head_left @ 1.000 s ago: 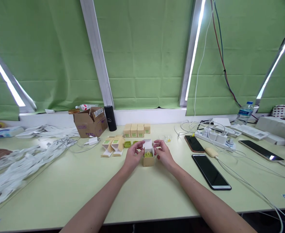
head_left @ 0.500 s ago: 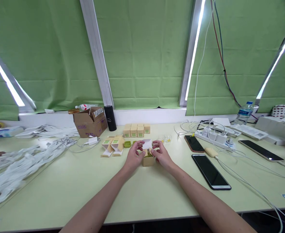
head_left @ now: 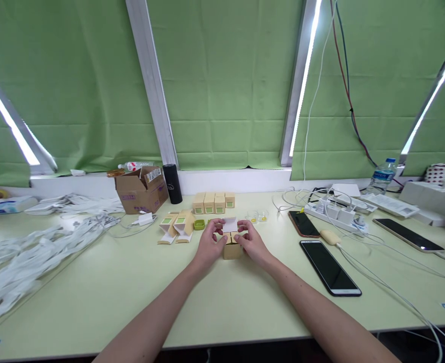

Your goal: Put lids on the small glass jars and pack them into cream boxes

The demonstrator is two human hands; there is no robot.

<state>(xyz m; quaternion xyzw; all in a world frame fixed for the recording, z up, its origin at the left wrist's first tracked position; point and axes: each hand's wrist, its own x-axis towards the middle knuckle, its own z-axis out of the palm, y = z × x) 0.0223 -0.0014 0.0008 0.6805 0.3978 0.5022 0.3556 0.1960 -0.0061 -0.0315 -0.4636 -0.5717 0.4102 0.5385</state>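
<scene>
A small brown cardboard box point(head_left: 232, 251) stands on the table between my hands, its white-lined lid flap point(head_left: 230, 225) raised at the back. My left hand point(head_left: 211, 243) grips the box's left side, thumb on the left top flap. From the right, my right hand point(head_left: 254, 244) holds it the same way, thumb on the right flap. Both side flaps lie nearly flat, with a narrow gap between them; the inside is hidden. Behind my left hand sits a green square case point(head_left: 199, 225). Two clear round pieces with yellow centres point(head_left: 257, 217) lie behind my right hand.
Two open small boxes point(head_left: 177, 227) and a row of closed ones point(head_left: 213, 202) stand behind left. Farther left are a carton point(head_left: 141, 190), a black cylinder point(head_left: 172, 184) and white straps point(head_left: 44, 257). Phones point(head_left: 329, 267), cables and a power strip point(head_left: 336, 216) occupy the right.
The box's side flaps have been pressed down and inward, covering the green item that showed inside. Another person's hand at the far left has left the view.
</scene>
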